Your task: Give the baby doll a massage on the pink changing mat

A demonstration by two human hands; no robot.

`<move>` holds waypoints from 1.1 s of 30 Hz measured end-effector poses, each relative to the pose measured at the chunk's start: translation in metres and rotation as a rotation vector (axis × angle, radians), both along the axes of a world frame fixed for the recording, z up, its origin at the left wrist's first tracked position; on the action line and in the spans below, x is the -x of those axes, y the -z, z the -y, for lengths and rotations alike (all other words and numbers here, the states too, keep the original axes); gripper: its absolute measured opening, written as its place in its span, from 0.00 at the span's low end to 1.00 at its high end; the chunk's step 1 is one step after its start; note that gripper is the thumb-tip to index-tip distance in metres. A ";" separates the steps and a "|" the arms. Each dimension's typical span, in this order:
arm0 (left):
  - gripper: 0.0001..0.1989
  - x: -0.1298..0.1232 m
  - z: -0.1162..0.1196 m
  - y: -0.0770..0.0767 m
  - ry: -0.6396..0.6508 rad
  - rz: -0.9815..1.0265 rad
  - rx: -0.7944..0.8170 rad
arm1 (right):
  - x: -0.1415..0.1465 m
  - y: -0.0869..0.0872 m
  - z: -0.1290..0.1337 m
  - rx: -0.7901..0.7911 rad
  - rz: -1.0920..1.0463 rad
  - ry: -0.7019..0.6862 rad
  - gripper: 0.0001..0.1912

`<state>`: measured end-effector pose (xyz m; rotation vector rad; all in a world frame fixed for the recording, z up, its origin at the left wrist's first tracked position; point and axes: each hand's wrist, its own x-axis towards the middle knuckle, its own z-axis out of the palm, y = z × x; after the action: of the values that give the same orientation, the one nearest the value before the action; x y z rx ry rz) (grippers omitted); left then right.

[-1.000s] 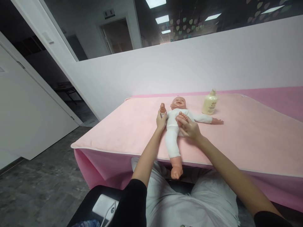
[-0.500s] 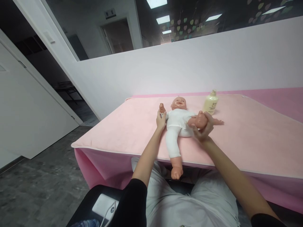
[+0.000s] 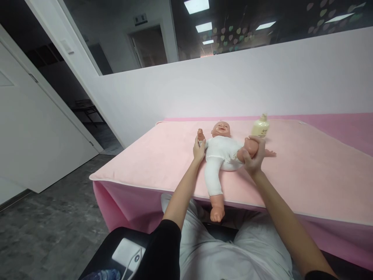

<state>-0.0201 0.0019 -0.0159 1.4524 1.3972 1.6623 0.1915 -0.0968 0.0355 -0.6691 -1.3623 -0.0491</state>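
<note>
A baby doll in a white bodysuit lies on its back, its head towards the wall. My left hand is closed round the doll's forearm on the left, just below its small raised hand. My right hand grips the doll's lifted foot, with the thumb on the near side and the fingers partly hidden behind it. The other leg hangs straight over the near table edge, its bare foot above my lap. Past my right hand the doll's other arm lies stretched out.
A pale yellow pump bottle stands behind my right hand. The table carries a pink blanket with a light edging. A white wall with a window rises behind. A white device lies on a black seat at lower left.
My right hand has moved a little to the right with the doll's foot, and the grip has turned slightly. My left hand keeps its hold on the forearm.
</note>
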 end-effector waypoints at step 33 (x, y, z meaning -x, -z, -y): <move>0.29 0.000 0.005 -0.004 0.039 0.000 -0.016 | -0.032 0.088 0.169 0.256 0.141 0.064 0.21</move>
<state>-0.0201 -0.0032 -0.0120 1.4791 1.3497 1.6523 0.2232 -0.2662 -0.0529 -0.9382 -1.4967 0.0285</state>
